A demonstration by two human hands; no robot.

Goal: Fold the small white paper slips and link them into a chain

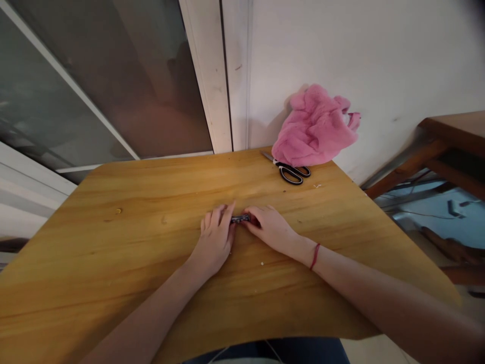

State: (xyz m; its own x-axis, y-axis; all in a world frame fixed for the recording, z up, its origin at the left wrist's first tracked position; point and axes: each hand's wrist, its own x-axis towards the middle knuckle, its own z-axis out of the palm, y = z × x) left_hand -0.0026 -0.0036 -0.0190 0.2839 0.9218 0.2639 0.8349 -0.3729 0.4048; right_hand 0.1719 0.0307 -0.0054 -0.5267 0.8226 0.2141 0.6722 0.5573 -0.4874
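My two hands meet over the middle of the table, with one piece between them, small, dark and silvery; too little of it shows for me to tell what it is. My left hand (215,240) has the left end of the piece (240,219) between forefinger and thumb, the other fingers bent toward the wood; how hard they press, I cannot tell. My right hand (275,230) pinches the right end, fingers curled round. I judge that I grip both ends so it stays steady, and keep it low so the table (170,293) can bear the weight of my hands.

One pair of scissors (291,174) lies near the back edge, handles toward the right, well apart from my fingers; perhaps it is there to leave the middle free. One pink cloth (314,129) is heaped just behind, touching the scissors and against the wall (341,55), which probably props it up.

I count one red band (314,256) on my right wrist, one yellow bit (118,211) far to the left, and one white scrap (317,185) beside the scissors. White specks dot the wood near me, too tiny to count surely.
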